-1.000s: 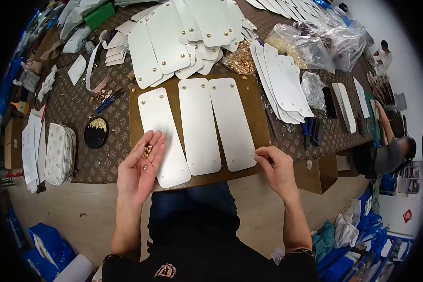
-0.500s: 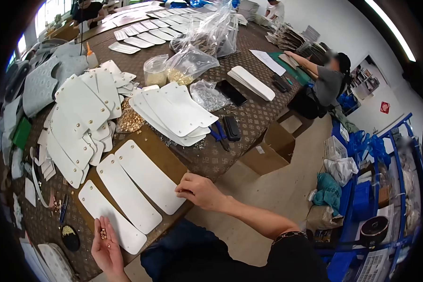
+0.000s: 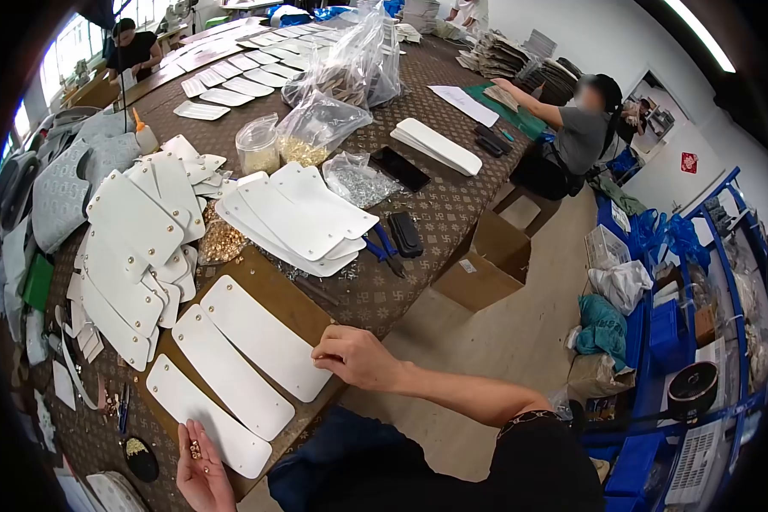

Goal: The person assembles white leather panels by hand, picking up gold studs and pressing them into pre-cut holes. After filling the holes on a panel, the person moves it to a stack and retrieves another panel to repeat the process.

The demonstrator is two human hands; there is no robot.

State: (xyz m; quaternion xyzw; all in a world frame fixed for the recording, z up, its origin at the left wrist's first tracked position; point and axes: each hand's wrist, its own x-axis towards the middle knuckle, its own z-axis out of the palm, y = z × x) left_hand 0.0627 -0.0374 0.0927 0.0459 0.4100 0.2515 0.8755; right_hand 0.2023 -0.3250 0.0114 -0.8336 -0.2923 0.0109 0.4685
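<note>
Three white strips with rounded ends, a left strip point(image 3: 198, 410), a middle strip point(image 3: 230, 369) and a right strip point(image 3: 260, 333), lie side by side on a brown board point(image 3: 269, 277). Small gold studs show at their far ends. My left hand point(image 3: 203, 469) is palm up beside the left strip's near end, with several small gold rivets point(image 3: 195, 450) lying in its palm. My right hand point(image 3: 358, 354) is pinched closed over the near right corner of the right strip. Its fingertips hide whatever is between them.
White pieces with gold studs point(image 3: 132, 230) are heaped at left, beside a bag of gold rivets point(image 3: 220, 237). More white pieces point(image 3: 303, 209), blue-handled pliers point(image 3: 386, 250) and a phone point(image 3: 399, 169) lie beyond the board. A cardboard box point(image 3: 486, 260) stands right; a co-worker point(image 3: 576, 132) sits behind it.
The view has shifted slightly, so the table appears a little lower and further left. Both hands keep nearly the same pose over the strips, the right one still pinched.
</note>
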